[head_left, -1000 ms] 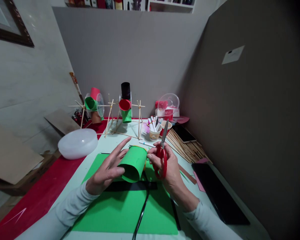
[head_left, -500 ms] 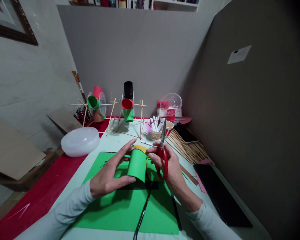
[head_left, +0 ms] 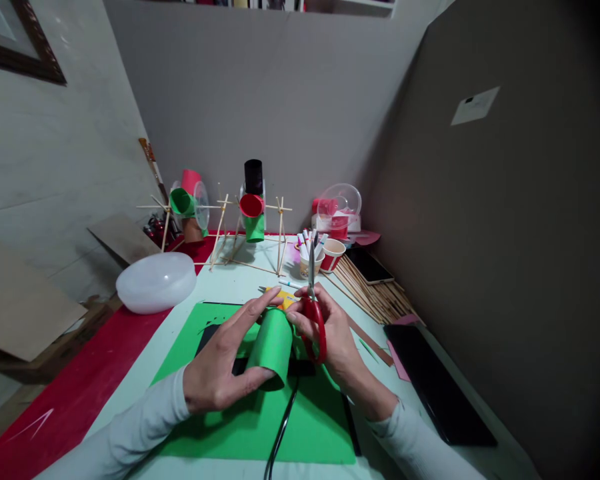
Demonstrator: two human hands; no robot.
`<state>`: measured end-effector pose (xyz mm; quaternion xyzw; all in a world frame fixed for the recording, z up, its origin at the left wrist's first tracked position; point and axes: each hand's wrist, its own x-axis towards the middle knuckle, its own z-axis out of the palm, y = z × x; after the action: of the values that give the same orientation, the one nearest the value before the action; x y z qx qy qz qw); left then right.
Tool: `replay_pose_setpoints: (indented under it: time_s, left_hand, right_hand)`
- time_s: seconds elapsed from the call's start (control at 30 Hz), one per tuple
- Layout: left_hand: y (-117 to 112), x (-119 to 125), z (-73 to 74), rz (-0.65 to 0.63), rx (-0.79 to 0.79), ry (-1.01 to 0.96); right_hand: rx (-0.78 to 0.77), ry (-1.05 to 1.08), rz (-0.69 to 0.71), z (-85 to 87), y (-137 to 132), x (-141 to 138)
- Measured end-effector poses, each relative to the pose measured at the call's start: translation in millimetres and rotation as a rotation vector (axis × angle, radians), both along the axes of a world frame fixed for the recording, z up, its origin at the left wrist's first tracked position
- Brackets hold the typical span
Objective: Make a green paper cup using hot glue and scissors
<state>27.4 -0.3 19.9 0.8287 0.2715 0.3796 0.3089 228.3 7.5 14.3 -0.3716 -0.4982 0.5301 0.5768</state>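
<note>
A rolled green paper tube is between my hands, tilted, its open end toward me. My left hand grips it, thumb at the near rim and fingers along the far end. Red-handled scissors hang on my right hand, blades pointing up, while that hand's thumb and fingertips pinch the tube's far right edge. Behind the tube lies a yellow tool that looks like a glue gun, partly hidden by my fingers. A black cord runs toward me over the green sheet.
Stick frames carrying coloured paper tubes stand at the back. A translucent bowl is at left. Right of centre are a cup of markers, a paper cup, wooden sticks, a phone and a long black panel.
The tube has tilted, its near end now lower and more toward me. My right hand with the scissors has moved left, its fingertips now at the tube's edge.
</note>
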Motion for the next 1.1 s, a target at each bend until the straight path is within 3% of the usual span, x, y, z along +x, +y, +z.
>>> replay_pose_setpoints:
  time_s: [0.17, 0.43, 0.7, 0.93, 1.1]
  left_hand:
    - [-2, 2, -2.7, 0.036, -0.215, -0.086]
    - [3, 6, -2.8, -0.043, -0.607, -0.381]
    - [1, 3, 3.2, -0.043, -0.716, -0.709]
    - [1, 2, 4.4, -0.012, -0.686, -0.728]
    - [0, 6, 7.6, -0.044, -0.643, -0.729]
  right_hand:
    - [-0.022, 0.024, -0.080, -3.4, 2, 1]
    - [0.016, -0.062, -0.084, 0.7, -3, 4]
    - [0.079, -0.231, -0.070, 6.5, -5, 8]
    - [0.170, -0.557, 0.028, 2.5, -7, 8]
    - [0.185, -0.676, 0.069, 4.1, -10, 6]
